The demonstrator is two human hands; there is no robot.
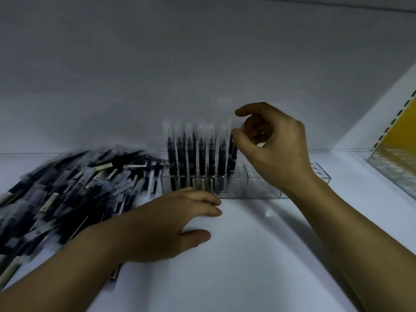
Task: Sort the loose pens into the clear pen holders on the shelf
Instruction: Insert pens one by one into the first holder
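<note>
A clear pen holder (254, 188) with round holes stands on the white shelf, and several black pens with clear caps (191, 161) stand upright in its left part. My right hand (272, 145) pinches the clear cap end of one more black pen (231, 154), held upright over the holder just right of the standing row. My left hand (171, 224) rests flat on the shelf in front of the holder's left end, fingers straight, holding nothing. A large heap of loose black pens (67, 192) lies to the left.
The white shelf surface (258, 255) stretches in front of the holder. A white back wall rises behind it. At the right stands a clear container (394, 167) below a yellow panel (403, 129) and a slotted shelf upright.
</note>
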